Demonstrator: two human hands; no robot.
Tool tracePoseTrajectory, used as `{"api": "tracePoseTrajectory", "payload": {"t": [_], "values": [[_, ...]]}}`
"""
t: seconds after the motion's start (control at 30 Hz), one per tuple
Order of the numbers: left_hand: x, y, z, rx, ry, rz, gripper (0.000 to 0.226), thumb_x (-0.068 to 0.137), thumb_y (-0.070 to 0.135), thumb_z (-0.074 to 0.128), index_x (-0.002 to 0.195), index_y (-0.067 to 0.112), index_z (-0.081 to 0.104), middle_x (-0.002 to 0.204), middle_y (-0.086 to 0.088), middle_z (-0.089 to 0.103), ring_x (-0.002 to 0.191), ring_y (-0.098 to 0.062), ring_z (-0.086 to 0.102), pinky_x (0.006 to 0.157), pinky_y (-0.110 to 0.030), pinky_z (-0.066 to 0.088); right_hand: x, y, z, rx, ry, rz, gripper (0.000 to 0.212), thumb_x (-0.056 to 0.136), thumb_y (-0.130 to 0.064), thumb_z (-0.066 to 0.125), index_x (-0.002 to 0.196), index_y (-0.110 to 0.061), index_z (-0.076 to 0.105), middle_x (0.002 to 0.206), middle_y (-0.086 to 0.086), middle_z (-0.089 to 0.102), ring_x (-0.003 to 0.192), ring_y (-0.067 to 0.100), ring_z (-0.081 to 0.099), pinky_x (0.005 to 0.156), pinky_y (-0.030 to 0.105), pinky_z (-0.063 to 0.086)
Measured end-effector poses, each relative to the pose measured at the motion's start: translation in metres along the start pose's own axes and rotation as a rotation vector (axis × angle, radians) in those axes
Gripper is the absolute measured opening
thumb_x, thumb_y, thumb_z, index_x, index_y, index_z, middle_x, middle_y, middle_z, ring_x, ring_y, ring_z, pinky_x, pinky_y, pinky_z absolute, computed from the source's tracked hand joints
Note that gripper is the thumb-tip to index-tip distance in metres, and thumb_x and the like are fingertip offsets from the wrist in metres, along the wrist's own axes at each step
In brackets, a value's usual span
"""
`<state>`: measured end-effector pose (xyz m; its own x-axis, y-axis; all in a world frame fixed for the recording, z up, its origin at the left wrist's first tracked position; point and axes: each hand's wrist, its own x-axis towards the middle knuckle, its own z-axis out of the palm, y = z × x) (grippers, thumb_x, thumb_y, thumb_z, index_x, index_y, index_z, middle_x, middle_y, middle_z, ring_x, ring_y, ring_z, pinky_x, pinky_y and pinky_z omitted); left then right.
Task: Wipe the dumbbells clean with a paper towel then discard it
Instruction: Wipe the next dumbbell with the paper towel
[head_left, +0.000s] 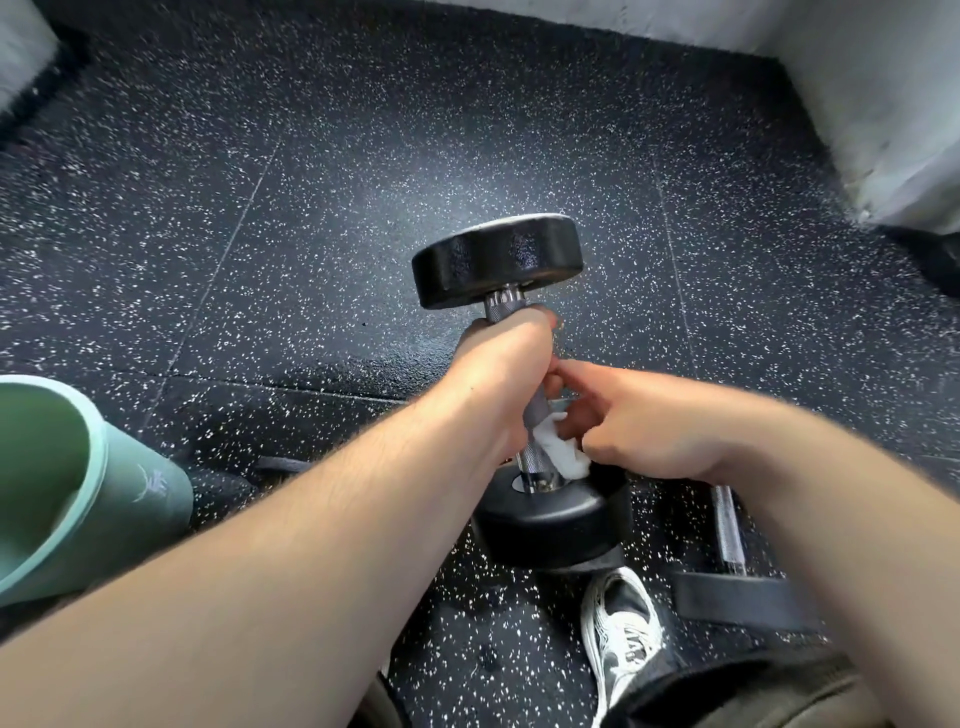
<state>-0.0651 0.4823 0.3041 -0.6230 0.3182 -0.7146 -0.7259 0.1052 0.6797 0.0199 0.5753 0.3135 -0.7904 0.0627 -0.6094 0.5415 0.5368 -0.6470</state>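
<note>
Your left hand (498, 374) is wrapped around the upper part of the dumbbell (496, 260) handle, holding it nearly upright, lower head down on the speckled floor (311, 208) just beside your shoe (621, 634). Your right hand (639, 421) pinches the white paper towel (563, 452) against the lower handle. A green bin (78, 493) stands at the floor's left edge; a second dumbbell (727, 530) lies to the right.

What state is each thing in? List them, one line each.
dumbbell: on end, tilted, handle held.
paper towel: crumpled, pressed on the lower handle.
left grip: wrapped round the handle.
right grip: pinching the paper towel.
second dumbbell: lying on the floor.
green container: open-topped.
</note>
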Motion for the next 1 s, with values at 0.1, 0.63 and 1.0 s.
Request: {"api": "tracePoseTrajectory", "payload": {"t": [0.1, 0.63, 1.0], "values": [[0.002, 0.001, -0.001, -0.016, 0.023, -0.007, 0.023, 0.09, 0.023, 0.066, 0.109, 0.01, 0.062, 0.062, -0.004, 0.055, 0.05, -0.018, 0.056, 0.062, -0.027, 0.053, -0.002, -0.002, 0.001, 0.173, -0.022, -0.024, 0.059, 0.063, -0.006, 0.052, 0.118, -0.026, 0.054, 0.09, 0.0, 0.073, 0.078, 0.019, 0.064, 0.068, 0.038, 0.05], [-0.001, -0.003, 0.005, -0.025, 0.008, 0.015, 0.025, 0.09, 0.02, 0.066, 0.113, 0.009, 0.062, 0.06, -0.004, 0.052, 0.049, -0.019, 0.05, 0.061, -0.027, 0.049, 0.009, 0.002, 0.007, 0.043, 0.043, 0.003, 0.04, 0.078, 0.006, 0.058, 0.093, -0.03, 0.051, 0.073, -0.008, 0.059, 0.058, 0.002, 0.054, 0.05, 0.016, 0.039], [-0.007, 0.0, 0.003, -0.028, -0.021, -0.013, 0.008, 0.083, 0.014, 0.062, 0.086, 0.011, 0.056, 0.051, -0.004, 0.045, 0.048, -0.019, 0.041, 0.062, -0.031, 0.043, 0.019, 0.008, 0.023, 0.154, 0.041, 0.02, 0.047, 0.055, -0.01, 0.049, 0.1, -0.014, 0.061, 0.097, 0.021, 0.072, 0.081, 0.025, 0.064, 0.07, 0.042, 0.052]]}}
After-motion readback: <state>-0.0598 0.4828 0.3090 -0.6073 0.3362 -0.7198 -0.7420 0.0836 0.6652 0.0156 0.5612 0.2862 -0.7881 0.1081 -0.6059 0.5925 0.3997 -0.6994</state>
